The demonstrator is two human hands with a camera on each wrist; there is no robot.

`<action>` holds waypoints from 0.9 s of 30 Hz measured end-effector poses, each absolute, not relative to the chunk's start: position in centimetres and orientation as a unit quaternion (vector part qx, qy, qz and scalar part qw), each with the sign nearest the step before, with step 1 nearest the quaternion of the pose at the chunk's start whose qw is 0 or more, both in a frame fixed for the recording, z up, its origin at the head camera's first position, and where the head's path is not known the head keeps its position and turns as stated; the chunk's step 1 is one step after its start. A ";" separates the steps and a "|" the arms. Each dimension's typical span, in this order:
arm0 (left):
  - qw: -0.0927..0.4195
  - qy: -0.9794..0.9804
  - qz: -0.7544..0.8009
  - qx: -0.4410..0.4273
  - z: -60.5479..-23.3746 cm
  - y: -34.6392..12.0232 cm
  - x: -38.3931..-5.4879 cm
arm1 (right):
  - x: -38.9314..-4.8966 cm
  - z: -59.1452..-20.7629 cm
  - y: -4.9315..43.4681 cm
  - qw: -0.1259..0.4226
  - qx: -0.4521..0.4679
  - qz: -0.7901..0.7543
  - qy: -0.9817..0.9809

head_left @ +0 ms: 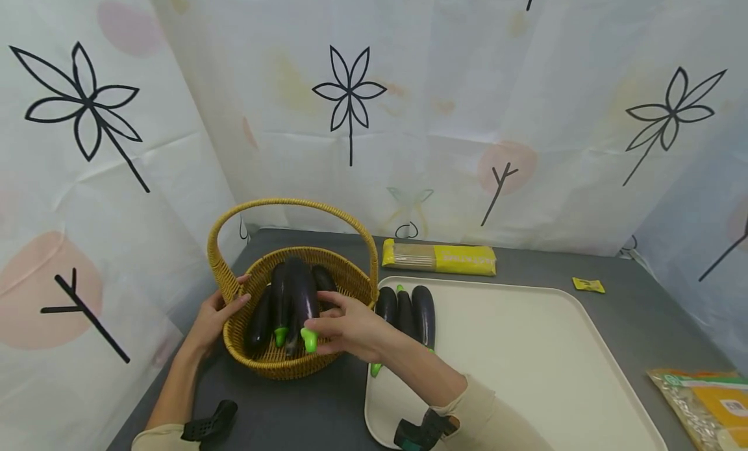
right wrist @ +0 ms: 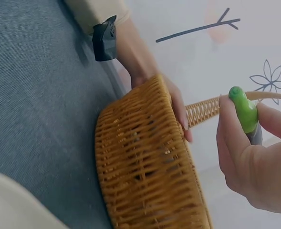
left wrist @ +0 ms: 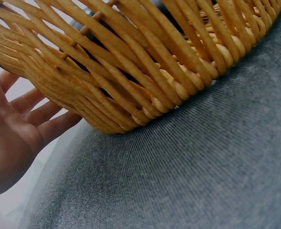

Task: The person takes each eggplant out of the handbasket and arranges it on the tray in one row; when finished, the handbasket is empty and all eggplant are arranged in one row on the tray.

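Observation:
A yellow wicker basket [head_left: 280,370] with a tall arched handle stands at the left of the table, several dark eggplants inside. My left hand [head_left: 211,320] holds its left rim near the foot of the handle, thumb over the edge and fingers [left wrist: 42,109] along the outside weave. Over the basket, my right hand [head_left: 358,326] pinches a large eggplant [head_left: 300,289] near its bright green stem end [right wrist: 245,110]. Beneath and beside this eggplant lie others, one showing a green stem [head_left: 281,336]. The held eggplant's far end overlaps them, so contact is unclear.
Right of the basket lies a cream tray [head_left: 526,347] with several eggplants [head_left: 423,311] at its left edge. Behind it is a yellow pasta packet [head_left: 464,259]. A small yellow sachet [head_left: 587,285] and a clear bag [head_left: 701,405] lie farther right. Patterned curtains border the table.

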State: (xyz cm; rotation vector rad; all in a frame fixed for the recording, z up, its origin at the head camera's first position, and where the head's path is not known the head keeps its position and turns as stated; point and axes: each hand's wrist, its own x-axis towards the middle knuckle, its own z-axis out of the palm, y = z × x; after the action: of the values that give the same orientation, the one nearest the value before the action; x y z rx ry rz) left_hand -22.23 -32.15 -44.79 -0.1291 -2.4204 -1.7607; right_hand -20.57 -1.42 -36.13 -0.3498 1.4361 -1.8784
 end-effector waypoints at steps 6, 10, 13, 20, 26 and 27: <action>0.069 -0.804 -0.589 -0.046 -44.8 -32.2 -22.3 | -20.1 -36.2 1.1 0.368 -0.147 -0.724 0.565; 0.069 -0.803 -0.591 -0.047 -44.7 -32.2 -22.3 | -19.8 -36.4 2.8 0.364 -0.151 -0.719 0.572; 0.069 -0.801 -0.592 -0.049 -44.6 -32.1 -22.2 | -19.6 -36.5 4.2 0.363 -0.154 -0.714 0.579; 0.063 -0.801 -0.594 -0.051 -44.5 -32.1 -22.2 | -19.1 -36.5 7.0 0.376 -0.150 -0.706 0.582; 0.060 -0.798 -0.597 -0.055 -44.5 -32.2 -22.3 | -18.7 -37.0 9.4 0.395 -0.162 -0.695 0.578; 0.060 -0.799 -0.596 -0.055 -44.5 -32.2 -22.3 | -18.7 -37.1 9.8 0.396 -0.165 -0.694 0.579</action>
State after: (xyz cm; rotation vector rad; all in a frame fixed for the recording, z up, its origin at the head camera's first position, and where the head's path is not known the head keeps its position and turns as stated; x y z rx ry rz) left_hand -22.31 -32.17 -44.46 -0.1679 -2.4179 -1.8055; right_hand -18.69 9.84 -37.09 -0.4171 1.4662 -1.7582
